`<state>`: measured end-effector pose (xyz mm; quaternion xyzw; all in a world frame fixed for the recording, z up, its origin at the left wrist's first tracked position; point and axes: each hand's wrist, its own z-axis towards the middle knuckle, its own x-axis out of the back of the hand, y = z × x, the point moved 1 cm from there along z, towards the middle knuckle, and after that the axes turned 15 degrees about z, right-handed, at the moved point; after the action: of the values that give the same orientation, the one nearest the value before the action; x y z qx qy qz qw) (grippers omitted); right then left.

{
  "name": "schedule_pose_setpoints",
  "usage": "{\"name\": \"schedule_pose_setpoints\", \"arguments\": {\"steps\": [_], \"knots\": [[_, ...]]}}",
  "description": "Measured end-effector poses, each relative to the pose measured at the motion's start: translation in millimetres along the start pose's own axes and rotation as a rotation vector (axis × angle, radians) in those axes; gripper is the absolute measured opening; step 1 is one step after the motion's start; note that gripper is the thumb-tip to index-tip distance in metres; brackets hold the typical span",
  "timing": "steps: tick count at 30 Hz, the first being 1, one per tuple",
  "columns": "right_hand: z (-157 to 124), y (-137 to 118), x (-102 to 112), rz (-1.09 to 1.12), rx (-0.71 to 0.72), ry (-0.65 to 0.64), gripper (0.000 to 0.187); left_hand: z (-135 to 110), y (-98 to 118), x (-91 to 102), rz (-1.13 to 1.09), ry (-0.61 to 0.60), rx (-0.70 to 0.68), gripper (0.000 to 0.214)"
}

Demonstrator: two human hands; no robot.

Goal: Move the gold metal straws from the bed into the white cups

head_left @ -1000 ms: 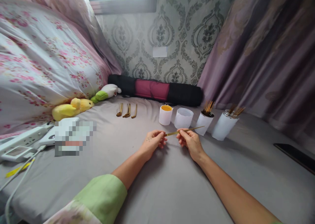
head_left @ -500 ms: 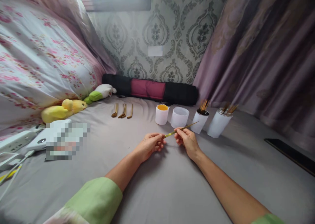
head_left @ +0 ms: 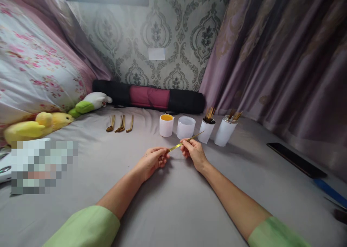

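A thin gold-coloured strip (head_left: 175,147) is held slanting over the grey sheet. My left hand (head_left: 154,161) pinches its lower left end, fingers curled. Further up the strip, my right hand (head_left: 195,153) grips it between thumb and fingers, and its pointed end sticks out up and to the right. Behind my hands stand a white-wrapped cup with orange contents (head_left: 166,127), a translucent whitish tub (head_left: 185,128), and two white-wrapped containers, the nearer-left one (head_left: 206,132) and the far-right one (head_left: 225,133), both with thin sticks standing in them.
Small groups of bent brown-gold strips (head_left: 119,124) lie at the back left. A black and maroon roll (head_left: 149,97) lies along the wall. Plush toys (head_left: 54,121) and a white device (head_left: 29,145) are at left. A black phone-like slab (head_left: 295,159) and a blue object (head_left: 329,192) lie right.
The view has turned to the right, so the things appear shifted left and a blue object shows at the right. Both hands keep hold of the gold strip in much the same pose.
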<state>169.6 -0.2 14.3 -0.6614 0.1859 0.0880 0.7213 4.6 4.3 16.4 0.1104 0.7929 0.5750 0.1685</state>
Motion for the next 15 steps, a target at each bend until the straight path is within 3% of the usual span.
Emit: {"name": "schedule_pose_setpoints", "arguments": {"steps": [15], "knots": [[3.5, -3.1, 7.0, 0.029, 0.028, 0.130, 0.026, 1.0, -0.9, 2.7, -0.023, 0.033, 0.013, 0.015]]}}
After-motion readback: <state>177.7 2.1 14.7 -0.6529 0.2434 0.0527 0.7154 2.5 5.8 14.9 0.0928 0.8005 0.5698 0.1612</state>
